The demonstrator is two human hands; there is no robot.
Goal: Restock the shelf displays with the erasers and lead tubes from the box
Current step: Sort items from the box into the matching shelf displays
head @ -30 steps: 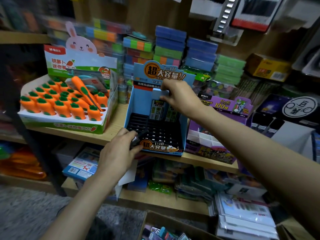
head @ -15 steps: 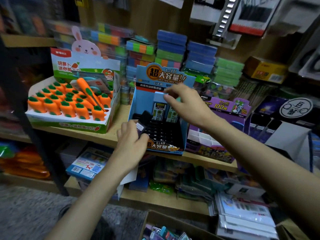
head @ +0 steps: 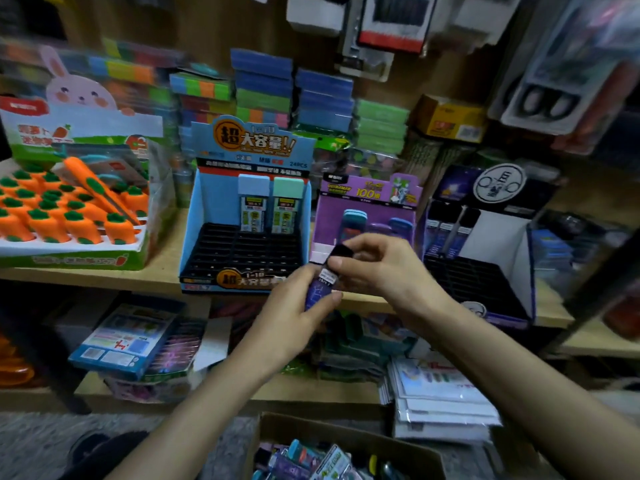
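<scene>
Wooden shelving packed with stationery fills the head view. Near the front edge of the upper shelf [head: 162, 271], between the blue display [head: 194, 220] and the dark display [head: 495, 233] to its right, one lead tube [head: 316, 293] is held clear of the shelf by both hands. The left grip [head: 291, 317] clasps the lower body; the right grip [head: 381, 268] pinches the capped upper end.

Procedure: read the label, match it to a display, then seat the tube upright in a free slot, base first. The dark tubes [head: 445, 233] at the left of the dark display appear the closest match; the blue display holds pale-capped tubes [head: 254, 202].

The held tube has a dark purple body, a white printed band and a black cap. More stock lies in the box [head: 346, 434] at the near edge.
</scene>
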